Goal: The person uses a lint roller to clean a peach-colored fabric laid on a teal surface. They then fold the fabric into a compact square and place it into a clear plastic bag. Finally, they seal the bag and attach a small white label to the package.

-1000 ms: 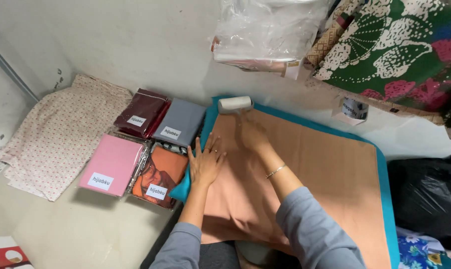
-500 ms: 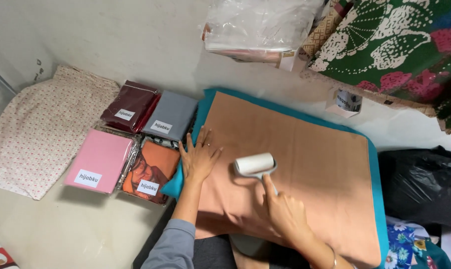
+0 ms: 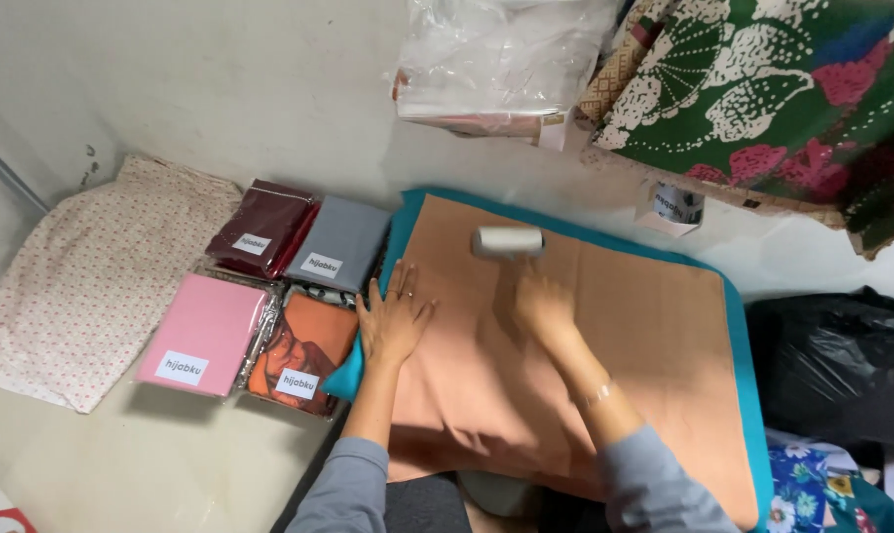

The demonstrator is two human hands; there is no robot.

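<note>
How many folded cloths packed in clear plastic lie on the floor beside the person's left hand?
4, in a two-by-two block: the maroon packet far left, the grey packet far right, the pink packet near left, the orange packet near right, by the left hand. More may be hidden.

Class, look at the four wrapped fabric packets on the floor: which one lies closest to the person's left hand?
The orange packet, front right of the four, beside the left hand. The pink, maroon and grey packets lie farther off.

soft, even indoor light, faint shadows, slight motion blur, mild wide-angle stretch at edges
</note>
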